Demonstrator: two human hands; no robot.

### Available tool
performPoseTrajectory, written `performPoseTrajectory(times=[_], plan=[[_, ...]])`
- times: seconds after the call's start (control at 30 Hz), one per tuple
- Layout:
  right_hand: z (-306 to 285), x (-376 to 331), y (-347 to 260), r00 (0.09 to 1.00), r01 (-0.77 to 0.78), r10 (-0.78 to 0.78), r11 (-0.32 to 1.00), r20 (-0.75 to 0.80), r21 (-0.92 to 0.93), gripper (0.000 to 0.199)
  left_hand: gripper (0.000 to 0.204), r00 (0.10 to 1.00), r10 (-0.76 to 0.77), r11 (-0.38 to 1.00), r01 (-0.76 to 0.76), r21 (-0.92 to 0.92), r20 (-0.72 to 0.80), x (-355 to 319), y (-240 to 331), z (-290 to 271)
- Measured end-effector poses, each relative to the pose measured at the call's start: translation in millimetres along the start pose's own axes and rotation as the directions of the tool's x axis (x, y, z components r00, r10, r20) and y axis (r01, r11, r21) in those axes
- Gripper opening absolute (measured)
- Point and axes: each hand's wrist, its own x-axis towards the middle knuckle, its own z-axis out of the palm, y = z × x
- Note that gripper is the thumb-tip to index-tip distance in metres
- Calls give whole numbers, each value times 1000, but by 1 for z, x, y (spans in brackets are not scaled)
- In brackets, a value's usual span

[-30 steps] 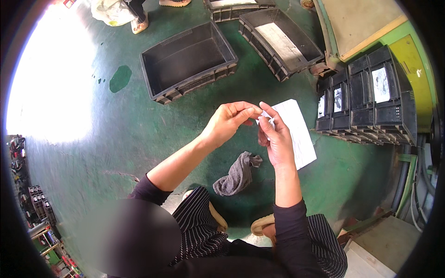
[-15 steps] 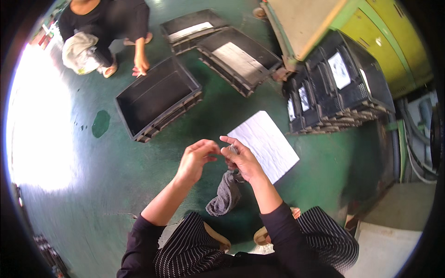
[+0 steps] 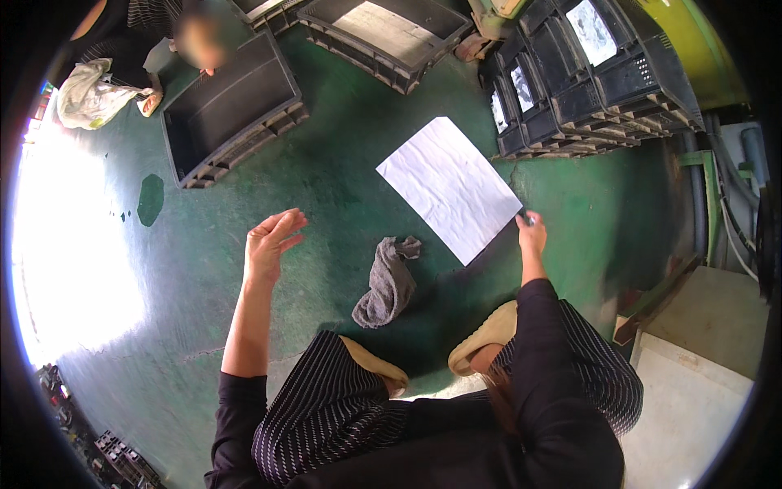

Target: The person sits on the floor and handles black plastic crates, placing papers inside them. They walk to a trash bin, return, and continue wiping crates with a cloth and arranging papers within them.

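My left hand (image 3: 273,240) hangs over the green floor at the left, its fingers loosely curved, the thumb apart from them and nothing visible in it. At the right corner of a creased white sheet (image 3: 453,191), my right hand (image 3: 532,235) has its fingers closed round a small dark and pale thing too small to name. Whether those fingers also grip the sheet does not show. Between my hands and nearer my feet, a twisted grey cloth (image 3: 388,285) lies on the floor, touched by neither hand.
An empty black crate (image 3: 236,106) stands at the far left, beside a crouching person whose hand (image 3: 204,49) is at its rim. Behind it, another black crate (image 3: 383,37) holds a pale board. Stacked black crates (image 3: 603,90) stand at the right, and pale panels (image 3: 692,383) lie nearer.
My hands have parted, the left moving left and the right moving right to the sheet's corner. The view has shifted, so the crates sit higher in it.
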Motion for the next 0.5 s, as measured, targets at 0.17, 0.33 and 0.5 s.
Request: performPoseTrajectory(times=[0.17, 0.33, 0.5], plan=[[-5, 31, -37, 987, 0, 29, 983, 158, -182, 48, 18, 998, -15, 995, 21, 102, -61, 7, -18, -20], [0, 69, -5, 908, 92, 26, 962, 418, -259, 55, 23, 998, 3, 1000, -2, 19, -65, 9, -23, -16], [10, 53, -13, 964, 194, -138, 949, 227, -247, 42, 32, 994, -41, 999, 38, -37, -97, 7, -28, -27]])
